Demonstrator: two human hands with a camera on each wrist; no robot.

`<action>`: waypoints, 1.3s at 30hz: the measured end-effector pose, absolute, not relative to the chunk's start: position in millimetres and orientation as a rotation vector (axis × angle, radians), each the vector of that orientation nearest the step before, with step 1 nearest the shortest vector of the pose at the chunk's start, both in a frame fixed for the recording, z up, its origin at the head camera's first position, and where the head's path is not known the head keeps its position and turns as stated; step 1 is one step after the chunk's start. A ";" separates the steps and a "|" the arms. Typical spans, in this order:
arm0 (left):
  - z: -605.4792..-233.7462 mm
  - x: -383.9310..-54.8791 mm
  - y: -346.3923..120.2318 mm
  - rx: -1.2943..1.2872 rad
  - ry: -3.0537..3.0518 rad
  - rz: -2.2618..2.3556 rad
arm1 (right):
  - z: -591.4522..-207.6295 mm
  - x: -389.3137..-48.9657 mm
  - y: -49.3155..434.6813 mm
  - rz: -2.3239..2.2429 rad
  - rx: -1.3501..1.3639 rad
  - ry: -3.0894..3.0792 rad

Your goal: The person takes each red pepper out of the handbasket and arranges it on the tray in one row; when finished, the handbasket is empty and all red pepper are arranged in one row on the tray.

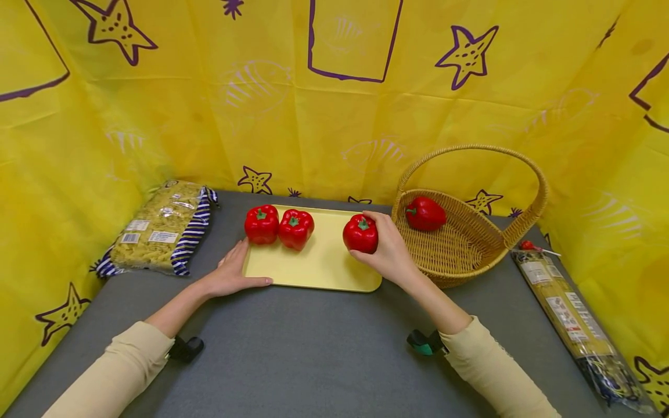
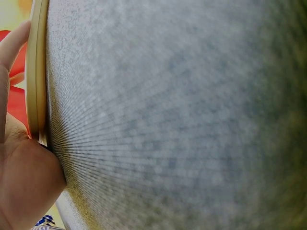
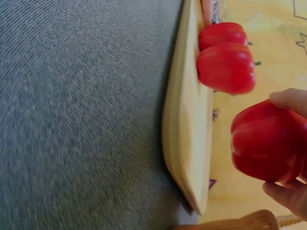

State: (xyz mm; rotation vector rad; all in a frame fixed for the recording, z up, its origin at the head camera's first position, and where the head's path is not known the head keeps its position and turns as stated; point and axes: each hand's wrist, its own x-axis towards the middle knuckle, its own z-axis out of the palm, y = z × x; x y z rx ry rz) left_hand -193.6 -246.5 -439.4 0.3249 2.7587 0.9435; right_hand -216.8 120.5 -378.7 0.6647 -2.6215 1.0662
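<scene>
My right hand (image 1: pixel 389 248) grips a red bell pepper (image 1: pixel 360 234) from its right side. In the right wrist view this pepper (image 3: pixel 268 141) is held up off the yellow tray (image 3: pixel 189 143), between thumb and fingers. Two more red bell peppers, a left one (image 1: pixel 262 224) and a right one (image 1: pixel 296 229), stand side by side at the tray's left end, stems up. Against the left edge of the tray (image 1: pixel 313 273) rests my left hand (image 1: pixel 235 273), thumb along the front rim and fingers along the side. The left wrist view shows that hand (image 2: pixel 29 177) at the rim.
A wicker basket (image 1: pixel 460 255) with a tall handle stands right of the tray, with a red bell pepper (image 1: pixel 425 213) lying inside. A bag of pasta (image 1: pixel 157 229) lies at the left. Along the right edge lies a long pasta packet (image 1: pixel 567 313), with a small red item (image 1: pixel 529 245) at its top.
</scene>
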 end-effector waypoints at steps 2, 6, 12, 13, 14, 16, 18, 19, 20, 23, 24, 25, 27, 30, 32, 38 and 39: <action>-438.9 -193.5 -246.6 0.324 2.760 0.940 | -381.4 -218.4 116.5 1.072 0.664 -2.633; -437.9 -193.3 -246.4 0.323 2.756 0.932 | -387.4 -222.0 109.1 1.090 0.678 -2.637; -438.2 -194.5 -246.5 0.324 2.754 0.938 | -397.2 -228.3 98.6 1.081 0.700 -2.637; -438.3 -194.8 -246.5 0.324 2.754 0.939 | -398.7 -229.4 97.0 1.084 0.703 -2.634; -438.2 -194.9 -246.3 0.327 2.754 0.941 | -400.2 -230.4 95.2 1.087 0.703 -2.634; -438.5 -195.5 -246.3 0.329 2.755 0.942 | -402.8 -232.4 91.9 1.089 0.702 -2.633; -438.9 -196.2 -246.3 0.334 2.760 0.939 | -405.1 -234.4 88.4 1.089 0.701 -2.634; -439.1 -196.4 -246.4 0.336 2.761 0.937 | -406.1 -235.3 86.8 1.086 0.701 -2.634; -439.3 -196.5 -246.4 0.338 2.763 0.936 | -406.9 -236.1 85.0 1.086 0.701 -2.634; -439.5 -196.5 -246.7 0.342 2.767 0.938 | -408.9 -237.7 80.3 1.082 0.712 -2.631; -439.4 -196.5 -246.7 0.343 2.767 0.940 | -409.4 -238.0 78.8 1.079 0.715 -2.631; -439.4 -196.5 -246.5 0.344 2.768 0.943 | -409.7 -238.1 77.4 1.074 0.717 -2.633; -439.3 -196.3 -246.4 0.347 2.770 0.946 | -410.1 -238.4 74.5 1.069 0.722 -2.635; -439.4 -196.0 -246.0 0.351 2.775 0.948 | -410.4 -238.5 70.6 1.066 0.725 -2.645; -439.3 -195.4 -245.9 0.349 2.777 0.943 | -410.5 -238.5 68.3 1.069 0.725 -2.651; -438.7 -193.8 -246.0 0.341 2.773 0.937 | -411.3 -239.3 62.8 1.063 0.730 -2.664; -438.7 -193.6 -246.2 0.341 2.772 0.939 | -411.8 -239.8 62.0 1.059 0.733 -2.664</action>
